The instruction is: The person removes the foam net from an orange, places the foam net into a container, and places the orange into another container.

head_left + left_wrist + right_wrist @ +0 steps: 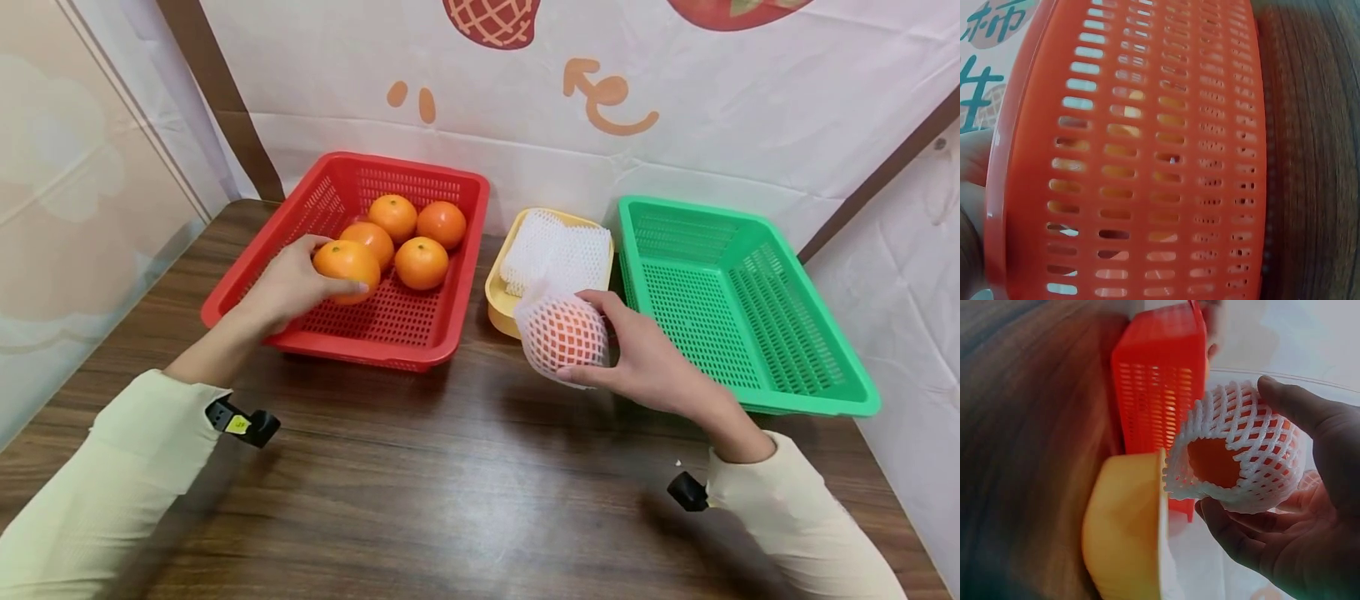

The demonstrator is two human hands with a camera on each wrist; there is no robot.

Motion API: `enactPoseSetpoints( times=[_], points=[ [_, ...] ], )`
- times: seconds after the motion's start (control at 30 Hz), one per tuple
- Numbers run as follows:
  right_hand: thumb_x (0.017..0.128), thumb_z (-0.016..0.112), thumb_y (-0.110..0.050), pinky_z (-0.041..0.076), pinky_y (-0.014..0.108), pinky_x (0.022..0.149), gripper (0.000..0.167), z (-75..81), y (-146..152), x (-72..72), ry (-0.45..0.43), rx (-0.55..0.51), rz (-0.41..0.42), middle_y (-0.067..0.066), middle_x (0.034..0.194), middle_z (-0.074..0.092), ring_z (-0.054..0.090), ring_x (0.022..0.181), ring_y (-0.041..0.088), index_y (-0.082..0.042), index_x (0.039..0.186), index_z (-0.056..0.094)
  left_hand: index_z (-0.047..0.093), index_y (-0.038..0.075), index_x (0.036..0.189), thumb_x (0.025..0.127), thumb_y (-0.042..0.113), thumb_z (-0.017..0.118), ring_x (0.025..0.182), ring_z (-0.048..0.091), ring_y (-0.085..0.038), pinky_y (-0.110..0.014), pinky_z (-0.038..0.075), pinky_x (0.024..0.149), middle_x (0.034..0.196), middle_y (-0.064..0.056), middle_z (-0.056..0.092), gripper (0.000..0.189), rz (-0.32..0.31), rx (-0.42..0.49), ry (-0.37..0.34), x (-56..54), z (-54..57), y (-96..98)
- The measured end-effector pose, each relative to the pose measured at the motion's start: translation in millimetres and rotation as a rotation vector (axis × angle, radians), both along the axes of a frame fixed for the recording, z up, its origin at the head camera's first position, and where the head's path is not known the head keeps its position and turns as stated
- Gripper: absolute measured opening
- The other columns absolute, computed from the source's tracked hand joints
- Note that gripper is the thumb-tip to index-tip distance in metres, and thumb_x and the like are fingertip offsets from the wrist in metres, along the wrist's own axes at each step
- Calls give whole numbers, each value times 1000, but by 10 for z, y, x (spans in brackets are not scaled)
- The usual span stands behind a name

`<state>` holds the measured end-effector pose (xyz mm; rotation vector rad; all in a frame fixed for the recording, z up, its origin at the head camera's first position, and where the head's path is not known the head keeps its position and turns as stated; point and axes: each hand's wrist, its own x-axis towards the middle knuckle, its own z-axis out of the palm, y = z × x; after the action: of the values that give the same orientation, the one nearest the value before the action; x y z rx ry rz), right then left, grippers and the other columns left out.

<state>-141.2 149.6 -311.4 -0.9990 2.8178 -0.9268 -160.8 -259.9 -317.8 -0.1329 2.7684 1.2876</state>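
Note:
In the head view, my left hand [287, 283] grips an orange [347, 265] inside the red basket [471, 250], thumb on its near side. Several other oranges [422, 263] lie beside it in that basket. My right hand [648, 357] holds a second orange [1213, 461] wrapped in a white foam net [564, 321], above the table between the baskets. The right wrist view shows bare peel through the net's open end, with thumb and fingers on either side. From the left wrist, the basket wall hides most of the left hand.
A yellow container [506, 322] with white foam nets [551, 250] stands between the baskets. To its right, a green basket [750, 398] shows a bare slotted floor. All stand on a dark wooden table [420, 483], before a printed cloth backdrop [525, 142].

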Motion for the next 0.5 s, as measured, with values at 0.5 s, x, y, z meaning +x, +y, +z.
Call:
enactPoseSetpoints(
  times=[0.5],
  points=[
    [70, 83, -44, 46, 37, 88, 83, -533, -143, 92, -46, -20, 70, -2, 119, 55, 53, 105, 12, -17, 136, 40, 31, -6, 140, 74, 33, 82, 108, 39, -42, -58, 34, 95, 127, -29, 41, 92, 51, -136, -97, -128, -79, -99]
  ],
)
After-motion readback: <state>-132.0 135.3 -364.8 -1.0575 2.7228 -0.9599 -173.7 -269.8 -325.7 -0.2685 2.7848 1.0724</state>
